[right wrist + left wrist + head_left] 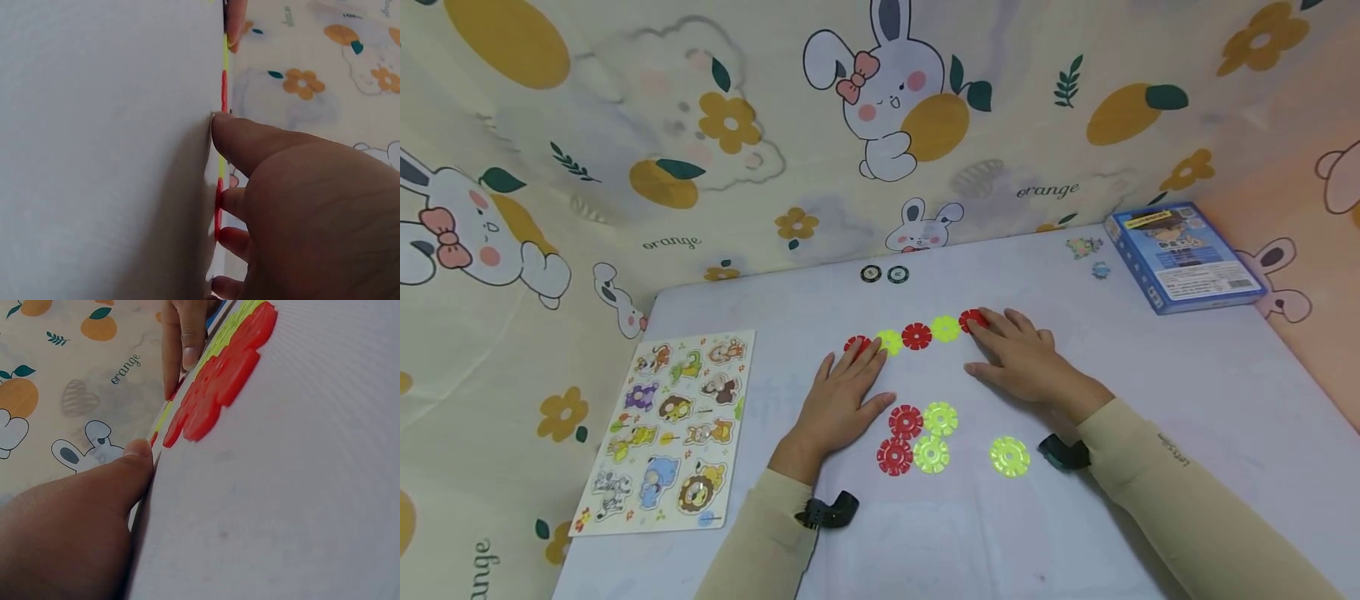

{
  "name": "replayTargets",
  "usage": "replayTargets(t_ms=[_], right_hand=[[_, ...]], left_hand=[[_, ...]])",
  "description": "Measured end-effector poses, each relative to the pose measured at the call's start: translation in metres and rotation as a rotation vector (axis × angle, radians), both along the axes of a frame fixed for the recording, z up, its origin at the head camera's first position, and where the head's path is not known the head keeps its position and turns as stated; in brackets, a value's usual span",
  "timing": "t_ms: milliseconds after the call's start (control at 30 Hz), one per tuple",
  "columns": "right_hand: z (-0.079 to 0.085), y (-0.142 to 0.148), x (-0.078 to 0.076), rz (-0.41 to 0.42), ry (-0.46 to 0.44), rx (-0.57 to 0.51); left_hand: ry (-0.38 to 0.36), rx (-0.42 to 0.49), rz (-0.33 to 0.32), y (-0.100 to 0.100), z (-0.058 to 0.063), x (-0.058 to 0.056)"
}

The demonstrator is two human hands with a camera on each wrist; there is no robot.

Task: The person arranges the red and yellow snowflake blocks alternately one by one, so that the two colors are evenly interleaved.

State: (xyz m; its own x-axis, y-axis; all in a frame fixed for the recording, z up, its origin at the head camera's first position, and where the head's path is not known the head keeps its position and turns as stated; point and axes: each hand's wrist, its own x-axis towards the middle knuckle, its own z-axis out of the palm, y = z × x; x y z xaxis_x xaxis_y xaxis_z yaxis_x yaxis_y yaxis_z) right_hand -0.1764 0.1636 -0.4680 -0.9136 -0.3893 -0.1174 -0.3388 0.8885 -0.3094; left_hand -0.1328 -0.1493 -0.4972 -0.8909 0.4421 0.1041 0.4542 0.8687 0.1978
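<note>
On your white table, an animal board lies by the left edge. Your right hand and left hand, fingers extended, seem to touch opposite ends of a row of red and yellow-green discs toward the far edge; five more discs lie nearer you. Two dark chips sit closest to that edge.

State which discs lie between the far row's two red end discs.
In the head view, left to right: yellow-green disc, red disc, second yellow-green disc.
</note>
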Motion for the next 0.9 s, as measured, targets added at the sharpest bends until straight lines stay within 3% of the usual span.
replayTargets(t_ms=[900], right_hand=[[-0.0009,-0.0017,0.0049,0.0,0.032,0.008]], left_hand=[[-0.004,0.005,0.012,0.0001,-0.0001,0.0005]])
